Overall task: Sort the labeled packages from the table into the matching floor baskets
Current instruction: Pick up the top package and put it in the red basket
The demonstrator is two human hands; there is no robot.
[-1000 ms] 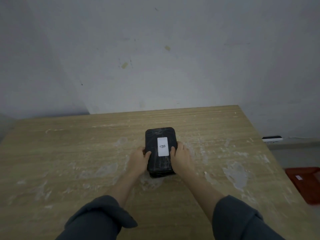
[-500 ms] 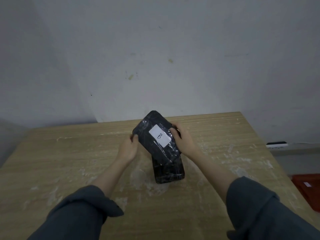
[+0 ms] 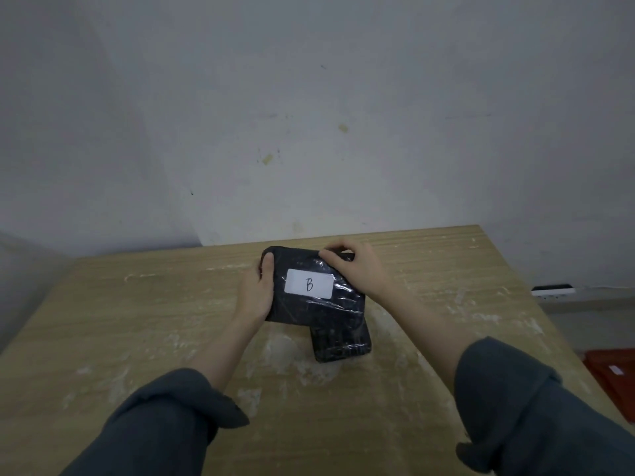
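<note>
I hold a black plastic-wrapped package with a white label reading "B" above the wooden table. It is turned sideways, label facing me. My left hand grips its left end, and my right hand grips its upper right corner. A second black package lies flat on the table beneath it, partly hidden; its label is not visible.
A red basket with a small white tag sits on the floor past the table's right edge. A white power strip lies against the wall at the right. The grey wall stands close behind the table's far edge.
The top package was lifted off the stack and rotated from upright to sideways. The lower package stayed on the table.
</note>
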